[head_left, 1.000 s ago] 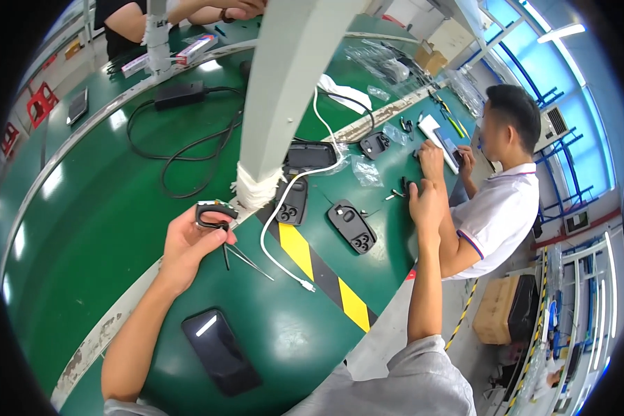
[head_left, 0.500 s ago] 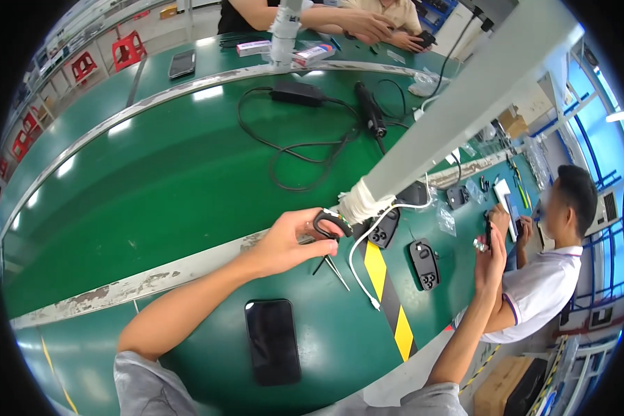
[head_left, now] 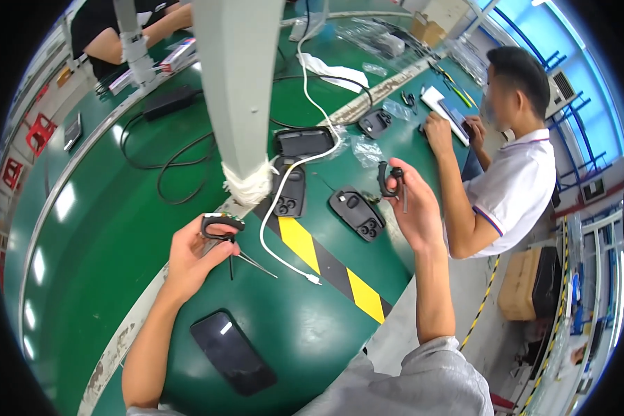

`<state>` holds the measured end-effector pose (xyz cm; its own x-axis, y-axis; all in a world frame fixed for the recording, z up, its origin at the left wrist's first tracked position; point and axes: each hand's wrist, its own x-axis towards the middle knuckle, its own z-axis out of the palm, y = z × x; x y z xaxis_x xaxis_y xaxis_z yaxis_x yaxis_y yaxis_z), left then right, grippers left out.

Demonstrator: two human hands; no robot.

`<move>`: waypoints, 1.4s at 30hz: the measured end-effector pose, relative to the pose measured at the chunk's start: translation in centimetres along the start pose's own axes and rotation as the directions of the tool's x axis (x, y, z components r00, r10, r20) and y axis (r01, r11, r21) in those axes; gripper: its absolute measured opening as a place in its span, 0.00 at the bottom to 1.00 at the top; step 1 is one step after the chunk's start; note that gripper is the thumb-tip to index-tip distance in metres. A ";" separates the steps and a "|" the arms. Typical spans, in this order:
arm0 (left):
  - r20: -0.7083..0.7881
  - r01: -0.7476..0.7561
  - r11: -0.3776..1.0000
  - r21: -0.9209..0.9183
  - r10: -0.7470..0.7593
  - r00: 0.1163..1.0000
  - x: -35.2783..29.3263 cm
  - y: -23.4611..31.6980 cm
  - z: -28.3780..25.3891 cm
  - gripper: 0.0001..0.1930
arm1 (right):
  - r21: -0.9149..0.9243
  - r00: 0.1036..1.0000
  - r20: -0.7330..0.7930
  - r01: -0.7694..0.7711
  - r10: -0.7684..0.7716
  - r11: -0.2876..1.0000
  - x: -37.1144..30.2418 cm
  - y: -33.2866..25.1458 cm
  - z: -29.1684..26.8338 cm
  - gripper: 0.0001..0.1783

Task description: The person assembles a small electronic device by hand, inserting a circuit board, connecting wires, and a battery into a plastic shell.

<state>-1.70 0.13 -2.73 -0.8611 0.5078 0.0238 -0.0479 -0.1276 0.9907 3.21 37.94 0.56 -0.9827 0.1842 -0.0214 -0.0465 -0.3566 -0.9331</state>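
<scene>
My left hand [head_left: 195, 258] is closed on a black ear-hook earphone [head_left: 218, 223], with small coloured parts along its top. Below its fingers point two thin tips [head_left: 255, 265] that look like tweezers. Raised on the right, my right hand [head_left: 417, 211] pinches another black ear-hook earphone [head_left: 387, 182] with a short grey piece hanging under it. Just left of that hand lies an open black charging case [head_left: 357, 213]; a second black case [head_left: 289, 187] lies by the post. A black phone [head_left: 234, 352] lies face up on the green table nearest me.
A grey post [head_left: 239, 90] rises from the table, wrapped in white at its foot. A white cable [head_left: 270, 251] crosses the yellow-black tape [head_left: 333, 274]. A co-worker [head_left: 516, 152] in a white shirt works at the right; another person's arm [head_left: 161, 26] shows at the far left.
My view has swung right, so the table and post appear further left. My right hand now stands apart from the co-worker, and its earphone shows plainly. Both hands keep their hold.
</scene>
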 end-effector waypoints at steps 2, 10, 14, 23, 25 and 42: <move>-0.009 0.003 1.000 -0.001 -0.004 1.000 0.1 0.0 0.1 0.11 | 0.027 1.000 -0.011 -0.019 0.020 0.999 -0.7 0.2 -0.2 0.18; 0.017 -0.027 0.999 0.027 0.026 1.000 0.2 -0.2 0.1 0.12 | 0.210 0.999 0.034 -0.016 0.009 0.978 -1.4 3.1 -2.5 0.15; 0.006 -0.014 1.000 0.015 0.014 1.000 0.1 -0.2 0.1 0.12 | 0.219 0.999 0.012 0.029 -0.033 0.975 -1.6 3.3 -2.1 0.13; 0.004 -0.009 1.000 -0.011 0.009 1.000 0.1 -0.2 -0.1 0.11 | 0.325 0.998 -0.003 0.067 -0.070 0.943 -1.5 2.7 -1.1 0.11; 0.010 -0.004 1.000 -0.017 0.004 1.000 0.1 -0.4 -0.2 0.11 | 0.317 0.997 -0.010 0.075 -0.076 0.946 -1.5 2.7 -1.0 0.11; 0.380 -0.229 0.831 0.506 0.023 0.925 6.0 6.4 11.4 0.12 | 0.312 0.987 -0.011 0.155 -0.160 0.937 -7.6 0.4 -4.4 0.15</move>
<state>-1.40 12.02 5.28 -0.6054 0.7901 0.0960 0.4136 0.2092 0.8861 11.47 40.44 -1.21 -0.9605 0.2491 0.1241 -0.2523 -0.5918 -0.7656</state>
